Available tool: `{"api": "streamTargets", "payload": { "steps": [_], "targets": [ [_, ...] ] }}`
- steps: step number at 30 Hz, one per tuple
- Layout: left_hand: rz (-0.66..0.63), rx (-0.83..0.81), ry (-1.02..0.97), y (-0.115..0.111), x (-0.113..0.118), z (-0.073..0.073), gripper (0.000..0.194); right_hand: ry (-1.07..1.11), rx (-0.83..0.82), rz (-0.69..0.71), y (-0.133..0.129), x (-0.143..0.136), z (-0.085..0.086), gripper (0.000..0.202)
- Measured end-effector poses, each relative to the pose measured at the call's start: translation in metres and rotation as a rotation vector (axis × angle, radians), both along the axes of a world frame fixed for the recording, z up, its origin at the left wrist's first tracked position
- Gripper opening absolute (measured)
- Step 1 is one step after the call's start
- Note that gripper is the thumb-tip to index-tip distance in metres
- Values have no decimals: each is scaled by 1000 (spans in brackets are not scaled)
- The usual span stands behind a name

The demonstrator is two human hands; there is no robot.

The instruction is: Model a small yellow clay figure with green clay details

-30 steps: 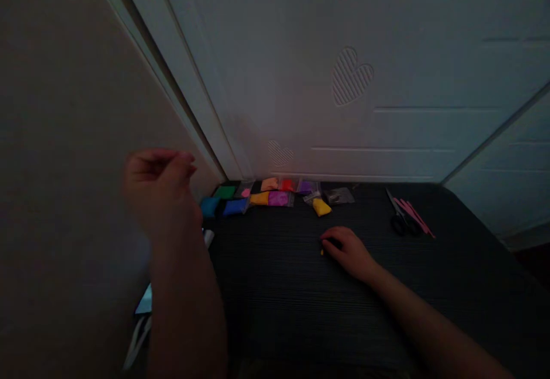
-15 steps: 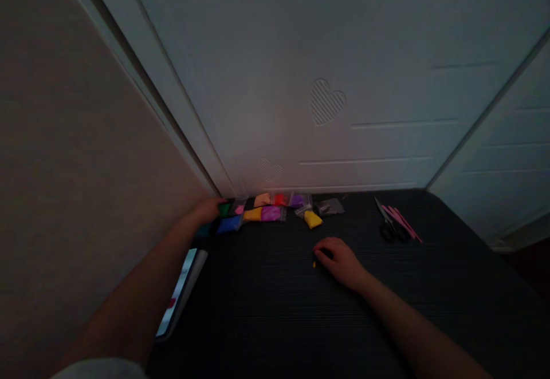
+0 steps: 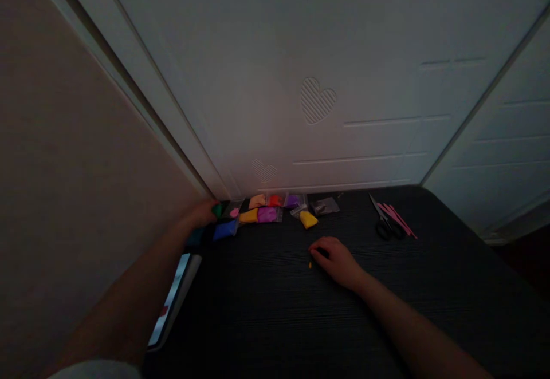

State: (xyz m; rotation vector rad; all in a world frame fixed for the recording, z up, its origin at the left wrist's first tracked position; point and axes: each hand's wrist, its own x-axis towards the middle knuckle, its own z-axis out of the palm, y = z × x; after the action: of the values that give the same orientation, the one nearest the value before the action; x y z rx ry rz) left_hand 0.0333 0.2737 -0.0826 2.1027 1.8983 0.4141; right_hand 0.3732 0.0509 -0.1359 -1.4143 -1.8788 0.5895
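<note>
My left hand [image 3: 203, 213] reaches to the far left of the dark table, its fingers closed on the green packet [image 3: 217, 210]. A blue packet [image 3: 225, 229] lies just in front of it, and a teal packet [image 3: 195, 237] shows partly below my wrist. My right hand [image 3: 336, 260] rests on the table near the middle, thumb and fingertips pinched together; anything between them is too small to make out. A tiny orange piece [image 3: 310, 265] lies beside the right thumb. Beyond that hand is a yellow packet [image 3: 308, 219].
Orange [image 3: 248, 216], magenta [image 3: 267, 214], peach [image 3: 258, 200], red [image 3: 275, 200] and purple [image 3: 293, 201] packets line the wall. Scissors [image 3: 383, 224] and pink strips [image 3: 397, 218] lie right. A lit tablet [image 3: 174, 301] sits under my left forearm.
The view has shifted slightly. My left hand has drawn the green packet a little to the left, away from the pink one. My right hand keeps its place beside the orange piece.
</note>
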Motion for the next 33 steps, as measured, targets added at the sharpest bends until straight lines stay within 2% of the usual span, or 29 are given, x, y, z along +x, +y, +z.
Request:
{"api": "streamTargets", "payload": {
  "steps": [3,6,8,10,12,15,17,19,22,25,29,33],
  "targets": [
    [63,80,-124,-7,6,12,36,14,-3,-3,0,0,-1,15],
    [109,160,-309,-18,22,29,40,39,-7,-9,1,0,-1,15],
    [117,158,-472,-30,41,37,42,65,-12,-20,1,1,-1,15],
    [83,83,-667,-48,68,37,38,102,-15,-46,2,2,-1,16],
    [-1,-56,-878,-73,100,27,34,147,-12,-81,4,2,-1,18],
    [-120,-288,-1143,-116,148,1,32,210,9,-126,10,1,1,21],
    [-142,-408,-1282,-138,172,-17,27,234,32,-135,14,-1,4,22],
    [-125,-474,-1409,-150,185,-31,23,239,61,-134,18,-4,9,23],
    [-90,-534,-1563,-152,190,-44,19,229,99,-112,19,-6,16,22],
    [-68,-566,-1667,-149,187,-50,18,217,110,-73,16,-5,19,23],
    [-72,-595,-1733,-152,187,-52,18,212,94,-71,11,-3,16,22],
    [-120,-584,-1713,-158,190,-51,31,252,46,-125,12,-1,13,18]
  ]
}}
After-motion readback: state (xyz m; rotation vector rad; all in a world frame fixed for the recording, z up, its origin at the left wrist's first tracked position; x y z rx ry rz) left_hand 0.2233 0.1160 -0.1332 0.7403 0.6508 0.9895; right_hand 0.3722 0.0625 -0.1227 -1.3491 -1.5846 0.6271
